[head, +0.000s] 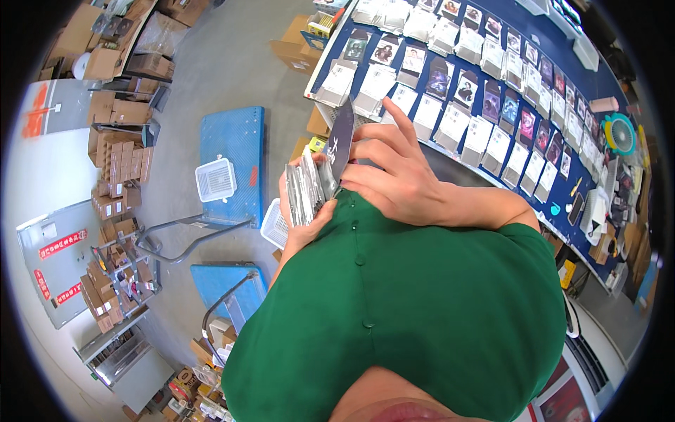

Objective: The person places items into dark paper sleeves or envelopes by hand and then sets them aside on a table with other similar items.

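My left hand (pixel 307 232) holds a thick bundle of thin silvery packets (pixel 303 192), its thumb across the near edge and its fingers behind. At the bundle's right side stands a dark card or flat envelope (pixel 341 134) with white writing. My right hand (pixel 398 171) has its fingertips on the right edge of that dark piece, with one finger raised away from it. Both hands are in front of my green buttoned shirt (pixel 401 285). Beyond them, rows of white packets (pixel 452 122) and picture cards (pixel 439 78) lie on a blue-topped table (pixel 408 118).
White plastic baskets (pixel 215 180) are at the left, one on a blue platform trolley (pixel 232 132). A second blue trolley (pixel 227 287) stands nearer. Cardboard boxes (pixel 124 163) are stacked along the left. A small turquoise fan (pixel 619 134) and a phone (pixel 576 209) are at the table's right.
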The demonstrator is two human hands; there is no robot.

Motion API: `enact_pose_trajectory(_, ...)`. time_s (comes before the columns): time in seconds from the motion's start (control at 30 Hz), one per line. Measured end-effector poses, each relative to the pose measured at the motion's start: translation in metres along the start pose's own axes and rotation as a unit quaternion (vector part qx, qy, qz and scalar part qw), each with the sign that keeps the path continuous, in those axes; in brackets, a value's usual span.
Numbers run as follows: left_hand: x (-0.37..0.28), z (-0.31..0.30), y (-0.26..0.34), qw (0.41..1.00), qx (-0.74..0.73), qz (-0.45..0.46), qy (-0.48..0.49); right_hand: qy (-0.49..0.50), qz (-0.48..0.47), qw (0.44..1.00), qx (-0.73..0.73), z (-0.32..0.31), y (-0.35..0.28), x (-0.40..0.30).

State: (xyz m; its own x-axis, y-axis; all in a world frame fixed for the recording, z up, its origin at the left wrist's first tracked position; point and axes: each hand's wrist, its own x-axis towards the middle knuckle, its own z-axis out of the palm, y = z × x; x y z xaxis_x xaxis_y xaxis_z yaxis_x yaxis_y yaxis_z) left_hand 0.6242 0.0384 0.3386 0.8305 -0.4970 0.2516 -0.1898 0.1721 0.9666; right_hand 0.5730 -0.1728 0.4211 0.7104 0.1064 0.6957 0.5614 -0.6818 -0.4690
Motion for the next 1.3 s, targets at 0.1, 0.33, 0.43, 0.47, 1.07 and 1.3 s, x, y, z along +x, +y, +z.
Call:
enact_pose_trajectory(0.1, -0.004, -0.01, 0.007, 0.989, -0.079, -0.115, -0.053, -0.029, -0.079, 0.996, 0.012, -0.002, 0.019, -0.002)
enact_pose_trajectory(0.33, -0.014, -0.025, -0.005, 0.969, -0.129, -0.201, -0.061, -0.076, -0.062, 0.992, 0.075, -0.014, 0.016, 0.016)
enact_pose_trajectory(0.43, -0.01, -0.024, 0.001, 0.973, -0.087, -0.19, -0.097, -0.084, -0.081, 0.993, 0.032, -0.012, 0.01, 0.009)
enact_pose_trajectory(0.47, -0.007, -0.021, 0.003, 0.981, -0.066, -0.15, -0.102, -0.11, -0.08, 0.99, 0.034, -0.015, 0.01, 0.006)
enact_pose_trajectory(1.07, 0.011, -0.008, -0.013, 0.96, 0.195, 0.201, 0.025, -0.107, -0.093, 0.985, -0.103, -0.014, 0.0, -0.024)
enact_pose_trajectory(1.3, 0.017, -0.004, -0.001, 0.978, 0.164, 0.116, -0.06, -0.063, -0.065, 0.994, -0.059, -0.01, 0.004, -0.019)
